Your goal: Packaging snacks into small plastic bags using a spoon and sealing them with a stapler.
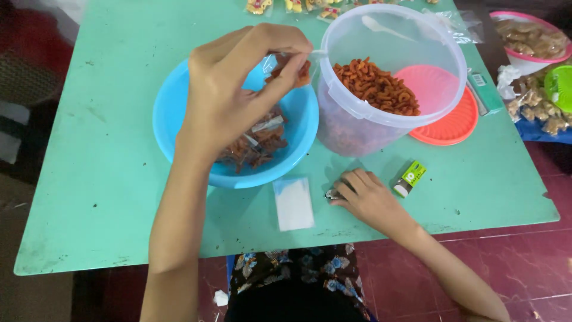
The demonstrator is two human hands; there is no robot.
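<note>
Pinched shut between thumb and fingertips of the left hand (232,95): a small clear packet (290,68) of reddish snacks, taken by its top edge. Hung in the air over the far rim of the blue bowl (173,113), just beside the wall of the clear tub (339,119). Looked feather-light, going by that two-finger hold; thin film, probably crinkly and a bit slick, with brittle pieces inside that a hard squeeze would likely crush. Best taken at the empty flap up top, or so it seemed, never around the filled belly. Below the hand, lay heaped in the bowl more filled packets (256,143) of the same kind. Sat loose in the tub, a mound of orange-red snacks (375,89), with a white spoon (381,27) against the far wall. Leaned under the tub's right side, a coral lid (447,125). Rested low on the green table (107,179), the right hand (369,200), fingers curled over a small dark object (332,194); touching it for sure, but gripping or merely covering, could not tell. Lay just left of that, a flat white sachet (293,204); just right, a little green box (411,177).
</note>
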